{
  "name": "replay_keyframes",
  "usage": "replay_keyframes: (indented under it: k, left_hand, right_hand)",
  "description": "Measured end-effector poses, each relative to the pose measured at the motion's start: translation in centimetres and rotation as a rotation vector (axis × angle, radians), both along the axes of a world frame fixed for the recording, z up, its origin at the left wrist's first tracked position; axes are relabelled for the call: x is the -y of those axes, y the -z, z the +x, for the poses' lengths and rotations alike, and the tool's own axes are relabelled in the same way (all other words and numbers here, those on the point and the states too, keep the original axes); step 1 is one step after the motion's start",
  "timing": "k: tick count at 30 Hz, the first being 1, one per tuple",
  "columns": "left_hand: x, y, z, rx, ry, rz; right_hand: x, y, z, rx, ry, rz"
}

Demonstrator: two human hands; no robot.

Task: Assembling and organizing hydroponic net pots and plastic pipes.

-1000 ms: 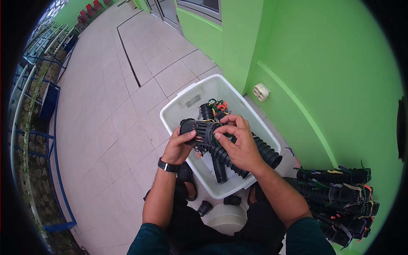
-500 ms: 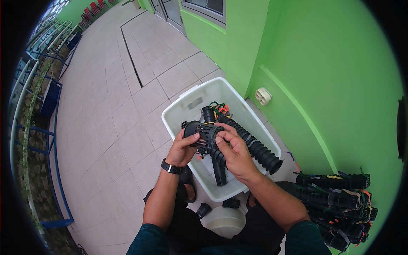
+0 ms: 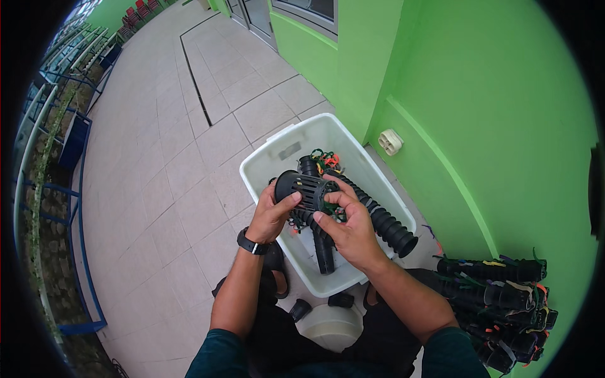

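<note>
A black slotted net pot (image 3: 301, 191) is held sideways over a white plastic tub (image 3: 257, 165). My left hand (image 3: 272, 217) is closed round its wide-rimmed end, thumb across the slots. At the narrower base end, my right hand (image 3: 350, 220) grips with bent fingers and thumb; part of the base is hidden behind them. Below my hands in the tub lie a long stack of nested black pots (image 3: 386, 223), a shorter black stack (image 3: 323, 251) and a tangle of green and orange ties (image 3: 328, 161).
Against the green wall (image 3: 479, 113) on my right is a pile of stacked black pots with coloured ties (image 3: 498, 293). Two loose black pots (image 3: 300, 309) rest near a pale round lid-like object (image 3: 331, 329) between my legs. A white wall socket (image 3: 391, 142) sits beyond the tub.
The net pot has turned a little, showing its slots more fully. My right hand's fingers have shifted at its base, and the thumb has moved slightly down and left.
</note>
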State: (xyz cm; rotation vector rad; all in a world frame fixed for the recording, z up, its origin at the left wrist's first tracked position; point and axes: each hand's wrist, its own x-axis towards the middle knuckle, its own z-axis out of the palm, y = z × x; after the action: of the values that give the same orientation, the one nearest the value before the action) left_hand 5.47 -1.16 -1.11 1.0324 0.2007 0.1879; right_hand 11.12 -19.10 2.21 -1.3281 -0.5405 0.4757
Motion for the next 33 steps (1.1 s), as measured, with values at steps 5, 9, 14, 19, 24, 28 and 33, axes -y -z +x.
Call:
replay_keyframes:
  k: [5,9,14,19,24,28,33]
  left_hand:
    - [1.9,1.3,0.7,-0.123,-0.426,0.785]
    - [3.6,-0.1,0.7,0.105,-0.439,0.995]
    - [4.9,-0.5,1.7,0.073,-0.55,0.981]
    - [5.6,-0.8,1.7,-0.024,-0.602,1.028]
    - [5.4,-0.4,1.6,-0.024,-0.531,0.952]
    - [5.0,-0.1,1.7,-0.066,-0.409,0.843]
    - [4.3,0.4,1.8,-0.041,-0.401,0.585]
  right_hand:
    - [0.0,0.9,1.0,0.181,0.146,-0.145]
    - [-0.4,0.3,0.8,0.573,0.357,-0.544]
    - [-1.3,0.0,0.5,0.758,0.489,-0.654]
    - [-1.3,0.4,0.4,0.854,0.524,-0.699]
    - [-1.3,0.7,0.3,0.917,0.526,-0.721]
    - [-1.0,0.6,0.1,0.932,0.518,-0.728]
    - [0.4,0.2,1.6,0.804,0.492,-0.688]
